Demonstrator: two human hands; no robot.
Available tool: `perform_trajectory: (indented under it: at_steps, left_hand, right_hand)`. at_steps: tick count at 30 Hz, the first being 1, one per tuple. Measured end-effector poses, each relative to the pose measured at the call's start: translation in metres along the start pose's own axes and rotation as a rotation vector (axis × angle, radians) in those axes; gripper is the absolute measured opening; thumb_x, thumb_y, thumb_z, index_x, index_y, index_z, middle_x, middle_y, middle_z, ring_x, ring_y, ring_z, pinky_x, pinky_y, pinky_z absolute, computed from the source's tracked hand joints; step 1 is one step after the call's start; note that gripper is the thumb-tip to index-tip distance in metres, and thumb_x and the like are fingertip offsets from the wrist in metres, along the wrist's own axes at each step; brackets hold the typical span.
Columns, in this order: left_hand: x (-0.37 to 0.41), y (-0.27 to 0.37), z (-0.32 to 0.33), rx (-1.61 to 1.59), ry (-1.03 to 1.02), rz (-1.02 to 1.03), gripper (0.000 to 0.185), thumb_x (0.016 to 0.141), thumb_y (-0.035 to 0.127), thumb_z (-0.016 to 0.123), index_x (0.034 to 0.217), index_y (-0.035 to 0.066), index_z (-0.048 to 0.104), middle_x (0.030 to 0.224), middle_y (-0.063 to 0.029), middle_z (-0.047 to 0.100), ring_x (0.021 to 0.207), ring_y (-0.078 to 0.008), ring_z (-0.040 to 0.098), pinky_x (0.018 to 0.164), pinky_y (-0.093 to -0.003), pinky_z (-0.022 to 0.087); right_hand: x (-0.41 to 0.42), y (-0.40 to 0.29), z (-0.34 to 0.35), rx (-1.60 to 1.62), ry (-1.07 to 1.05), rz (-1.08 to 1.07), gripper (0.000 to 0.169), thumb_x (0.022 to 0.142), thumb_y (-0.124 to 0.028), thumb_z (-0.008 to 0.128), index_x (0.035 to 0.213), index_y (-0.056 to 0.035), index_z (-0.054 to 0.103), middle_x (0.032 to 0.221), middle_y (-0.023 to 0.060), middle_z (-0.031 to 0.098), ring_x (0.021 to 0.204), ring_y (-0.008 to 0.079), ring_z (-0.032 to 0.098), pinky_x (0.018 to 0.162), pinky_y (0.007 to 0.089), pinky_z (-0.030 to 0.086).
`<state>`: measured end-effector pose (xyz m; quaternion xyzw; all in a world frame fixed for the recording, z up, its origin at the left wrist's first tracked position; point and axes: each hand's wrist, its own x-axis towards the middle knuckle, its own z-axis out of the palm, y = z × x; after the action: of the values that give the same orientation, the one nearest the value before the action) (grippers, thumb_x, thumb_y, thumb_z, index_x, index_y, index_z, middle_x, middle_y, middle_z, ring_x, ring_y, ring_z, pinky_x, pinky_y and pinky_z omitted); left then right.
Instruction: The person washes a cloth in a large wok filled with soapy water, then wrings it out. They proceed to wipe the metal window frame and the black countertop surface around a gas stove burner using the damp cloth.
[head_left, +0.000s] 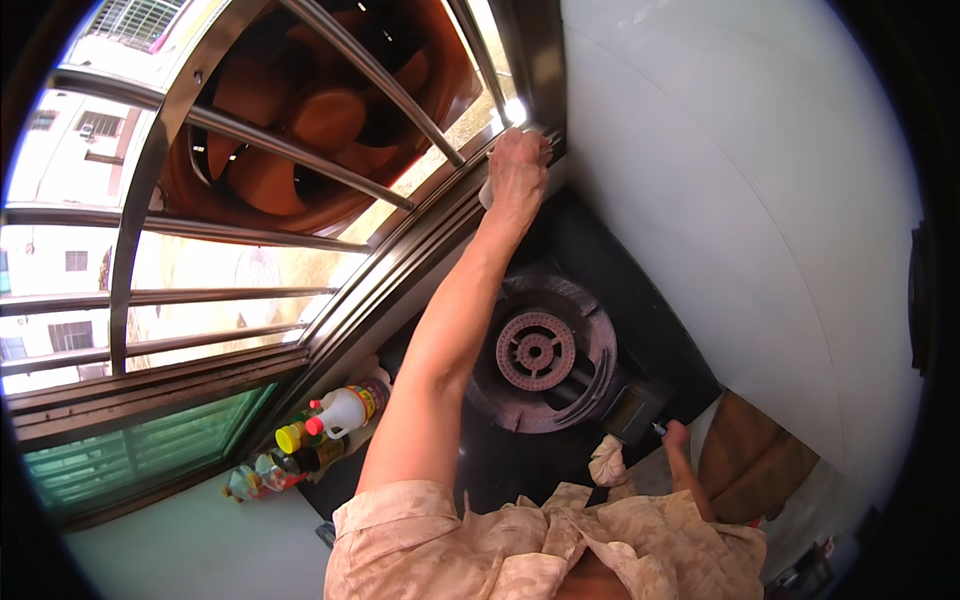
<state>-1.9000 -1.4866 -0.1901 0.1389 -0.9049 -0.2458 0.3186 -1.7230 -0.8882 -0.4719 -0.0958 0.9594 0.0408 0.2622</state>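
Note:
My left hand (519, 169) reaches up to the far end of the metal window track (442, 202), beside the wall corner. Its fingers are closed on a pale cloth (486, 193), mostly hidden beneath the hand. Low on the right, my right hand (676, 434) is at the edge of the black gas stove (652, 322), close to a small metal knob (659, 429). Its fingers are too small and turned away to tell whether they hold anything. A round burner (535, 352) lies below my left forearm. Bunched beige fabric (608, 461) shows at the stove's front edge.
Metal bars (300, 150) cross the window, with a brown fan (322, 120) behind them. Bottles, one a white jug with a red cap (341, 412), stand left of the stove beneath the window. A white wall (720, 187) rises at right, above a brown cardboard piece (757, 457).

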Motion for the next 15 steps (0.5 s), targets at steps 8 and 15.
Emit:
perform_trajectory:
  at_steps: [8, 15]
  left_hand:
    - [0.013, 0.004, 0.003, -0.011, -0.015, 0.015, 0.008, 0.067, 0.006, 0.063, 0.075, 0.004, 0.064, 0.072, -0.0151, 0.055, 0.077, -0.0340, 0.054, 0.066, -0.0425, 0.044]
    - [-0.012, 0.010, -0.016, 0.070, 0.074, 0.156, 0.005, 0.071, 0.006, 0.062, 0.075, 0.004, 0.062, 0.075, -0.0129, 0.054, 0.075, -0.0309, 0.054, 0.060, -0.0399, 0.043]
  right_hand:
    - [0.006, -0.007, -0.004, 0.031, 0.018, 0.038, 0.010, 0.067, -0.014, 0.057, 0.062, -0.0077, 0.062, 0.069, 0.0143, 0.062, 0.065, 0.0325, 0.060, 0.054, 0.0422, 0.044]
    - [0.000, -0.005, 0.016, 0.068, 0.037, 0.073, 0.010, 0.066, -0.015, 0.056, 0.061, -0.0085, 0.062, 0.067, 0.0141, 0.061, 0.063, 0.0324, 0.060, 0.053, 0.0423, 0.044]
